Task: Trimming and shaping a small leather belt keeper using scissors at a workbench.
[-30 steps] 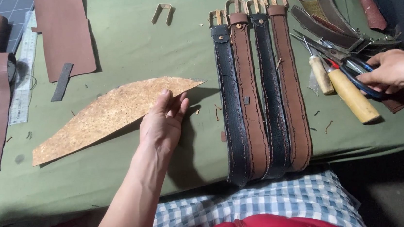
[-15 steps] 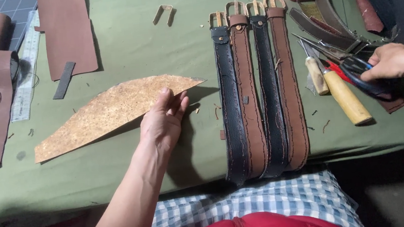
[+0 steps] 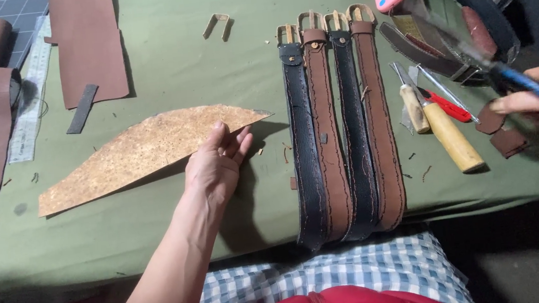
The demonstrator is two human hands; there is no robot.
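Your left hand [image 3: 215, 166] lies open, fingers flat on the cork sheet [image 3: 140, 153]; your right hand [image 3: 522, 100] grips a blurred blue-handled tool [image 3: 523, 80].

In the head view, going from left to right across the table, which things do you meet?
Cork piece → left hand → four belts → wooden-handled tool → right hand.
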